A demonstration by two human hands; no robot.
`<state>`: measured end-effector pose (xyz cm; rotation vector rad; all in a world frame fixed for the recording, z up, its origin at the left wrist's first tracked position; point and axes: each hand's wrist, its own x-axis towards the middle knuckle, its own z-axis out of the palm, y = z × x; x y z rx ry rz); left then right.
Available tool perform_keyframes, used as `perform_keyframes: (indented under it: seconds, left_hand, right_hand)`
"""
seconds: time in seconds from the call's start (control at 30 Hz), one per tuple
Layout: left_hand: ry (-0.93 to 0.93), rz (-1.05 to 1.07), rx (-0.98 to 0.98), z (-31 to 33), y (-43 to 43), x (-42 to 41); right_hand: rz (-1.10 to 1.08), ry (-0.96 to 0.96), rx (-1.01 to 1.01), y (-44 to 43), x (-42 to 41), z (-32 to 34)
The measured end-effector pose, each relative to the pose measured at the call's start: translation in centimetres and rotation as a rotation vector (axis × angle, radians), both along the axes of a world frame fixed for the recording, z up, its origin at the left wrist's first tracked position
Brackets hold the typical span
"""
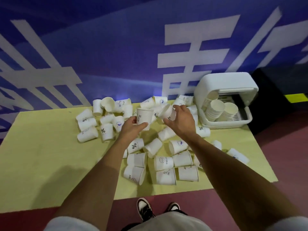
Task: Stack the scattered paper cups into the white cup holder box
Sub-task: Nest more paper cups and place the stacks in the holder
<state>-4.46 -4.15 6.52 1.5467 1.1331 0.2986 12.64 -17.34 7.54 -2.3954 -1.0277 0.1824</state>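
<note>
Dozens of small white paper cups (106, 132) lie scattered on their sides and upside down across the pale yellow desk (41, 139). They are thin-walled and tapered, with rolled rims and printed marks. Above the pile the left hand (131, 126) curls round an upright cup (144, 116), mouth up. Just beside it the right hand (181, 120) grips a tilted cup (166, 112) — nesting the two looks like the step in hand. The next move calls for sliding one squarely inside the other, gently, since paper crushes easily. The pair then goes right to the white rounded plastic cup holder box (223, 82) at the desk's far corner, where leaning stacks (215, 109) sit.
</note>
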Motion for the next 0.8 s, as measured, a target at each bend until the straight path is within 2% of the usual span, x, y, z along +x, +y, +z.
perform_keyframes:
  seconds: [0.33,0.67,0.8]
  left_hand:
    - [0.023,-0.287,-0.005,-1.6,-4.6,10.8]
    - [0.034,-0.291,0.008,-1.3,-12.2,22.4]
    - [0.056,-0.283,-0.002,-1.5,-15.2,26.1]
  right_hand:
    - [-0.241,-0.012,0.007,-8.4,7.5,-0.9]
    - [-0.319,0.093,0.19,-14.6,20.2,-0.9]
    - [-0.267,0.145,0.216,-16.2,24.8,-1.2]
